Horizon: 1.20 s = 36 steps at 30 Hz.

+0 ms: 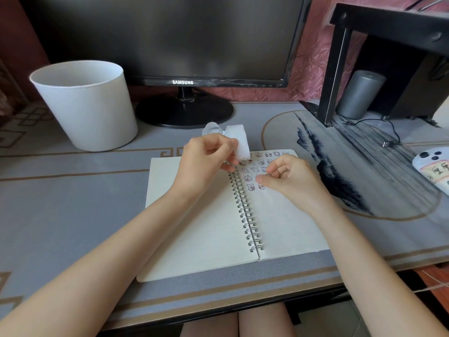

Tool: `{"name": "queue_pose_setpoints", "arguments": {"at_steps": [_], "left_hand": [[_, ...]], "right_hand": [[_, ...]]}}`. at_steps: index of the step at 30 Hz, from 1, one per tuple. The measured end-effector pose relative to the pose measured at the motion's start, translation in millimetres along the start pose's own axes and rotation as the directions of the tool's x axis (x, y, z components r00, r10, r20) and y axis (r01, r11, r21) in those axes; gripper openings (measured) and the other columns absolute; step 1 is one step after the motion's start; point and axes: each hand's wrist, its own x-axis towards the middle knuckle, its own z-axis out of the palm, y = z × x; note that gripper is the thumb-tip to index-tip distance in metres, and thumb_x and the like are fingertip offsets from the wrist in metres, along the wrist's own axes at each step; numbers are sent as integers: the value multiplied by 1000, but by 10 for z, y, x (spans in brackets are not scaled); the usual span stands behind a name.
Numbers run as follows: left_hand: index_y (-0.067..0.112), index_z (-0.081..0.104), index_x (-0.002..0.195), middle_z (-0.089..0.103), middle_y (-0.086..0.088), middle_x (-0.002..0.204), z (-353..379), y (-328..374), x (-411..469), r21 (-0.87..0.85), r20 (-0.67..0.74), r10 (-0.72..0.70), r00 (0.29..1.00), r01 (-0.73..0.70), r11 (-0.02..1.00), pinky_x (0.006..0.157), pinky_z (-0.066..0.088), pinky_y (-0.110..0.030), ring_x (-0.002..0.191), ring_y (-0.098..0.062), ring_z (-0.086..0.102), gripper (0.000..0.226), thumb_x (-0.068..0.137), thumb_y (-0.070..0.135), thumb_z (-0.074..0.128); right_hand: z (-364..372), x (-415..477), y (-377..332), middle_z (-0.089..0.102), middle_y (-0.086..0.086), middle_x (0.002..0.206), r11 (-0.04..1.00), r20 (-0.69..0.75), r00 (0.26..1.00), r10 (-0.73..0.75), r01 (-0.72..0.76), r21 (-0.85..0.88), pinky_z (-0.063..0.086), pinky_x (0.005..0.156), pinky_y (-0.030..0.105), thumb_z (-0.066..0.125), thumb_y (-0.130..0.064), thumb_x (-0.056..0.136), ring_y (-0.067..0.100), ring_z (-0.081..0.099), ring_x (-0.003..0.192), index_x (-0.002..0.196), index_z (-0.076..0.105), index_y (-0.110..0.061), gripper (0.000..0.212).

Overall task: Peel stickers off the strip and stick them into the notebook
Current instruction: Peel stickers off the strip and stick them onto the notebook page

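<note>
sticker strip [239, 139]: white and curling, it stands up just past the top edge of the notebook [194, 227], above the upper end of the notebook's spiral binding [245, 210]. my left hand [206, 159] grasps it. thumb and fingertips pinch its lower end right over the top of that binding, and the strip's loose end loops back behind my knuckles.

the notebook lies open and flat on the grey desk mat [73, 190] in front of me. the stickers [255, 166] already stuck down are small cartoon figures in rows, filling the top part of the notebook's right page.

my right hand [289, 178] is over that same page, at the lower right of the rows. its fingers are curled in, with thumb and forefinger tips drawn close together. whether they nip a sticker i cannot tell, it is too small to see.

beyond the notebook's upper left corner stands a white bucket [85, 105]. straight behind the notebook is a dark monitor [170, 37] on its stand. well to the notebook's right lies a phone [435, 166], lenses up, with a loose usb cable [386, 144] near it. farther back on that side a grey speaker [359, 93] stands under a black shelf [388, 23].
</note>
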Motion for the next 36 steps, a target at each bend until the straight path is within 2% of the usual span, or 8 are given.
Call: {"name": "queue_pose_setpoints", "arguments": {"at_steps": [7,15,18,22,25,28,33,36], "left_hand": [[5,64,69,63,-4,68,-1,4,-1,-10,-4,-4,1000,4,1000,59,53,-21,61,-11,63,27,94,11,56],[3,64,70,63,-5,67,2,1,0,-10,-4,-2,1000,2,1000,60,54,-23,63,-13,63,27,95,12,56],[1,64,73,63,-6,68,5,1,1,-12,-4,-3,1000,3,1000,59,54,-22,63,-13,63,26,95,12,56],[2,63,71,62,-5,68,2,-3,5,-19,2,-3,1000,3,1000,59,53,-22,63,-12,63,27,95,12,55],[6,63,69,63,-4,67,4,-5,5,-24,2,-5,1000,5,1000,59,53,-22,62,-12,63,28,95,13,56],[7,64,70,64,-4,68,-1,-7,9,-34,2,-1,1000,1,999,59,53,-22,62,-11,64,27,95,13,56],[4,65,72,64,-2,69,1,3,-1,-46,10,11,1000,-11,999,57,53,-22,62,-10,64,28,96,15,55],[3,66,76,61,1,69,-9,26,6,-91,12,10,1000,-9,996,59,55,-27,63,-12,64,29,97,19,53]], "right_hand": [[-43,-12,24,58,-7,72,1000,31,999,-12,12,-9,41,68,29,73,-16,80,9,51,64,75,57,-26,19],[-110,-58,-41,58,-1,80,999,155,988,2,-10,52,41,65,20,76,-8,76,12,52,69,82,58,-20,22],[-117,-44,-24,58,-2,80,1000,155,988,1,-5,25,44,70,25,70,-4,81,15,54,74,82,59,-21,20],[-97,0,-59,61,-3,87,1000,120,993,11,-11,1,47,71,29,64,-12,85,13,57,65,83,62,-24,13],[-66,25,-157,65,-4,98,993,40,996,-85,82,86,46,67,20,69,-26,83,10,61,77,87,64,-28,7],[-19,12,-293,68,-10,96,966,-1,972,-234,233,112,42,70,11,75,-27,78,2,60,83,98,63,-25,23],[77,10,-372,69,-10,77,938,-71,937,-342,345,37,35,62,19,74,-18,79,-6,54,57,92,62,-24,18],[81,11,-363,68,-10,71,921,-135,931,-340,358,152,38,64,22,74,-14,79,-3,55,58,91,58,-24,23]]}}
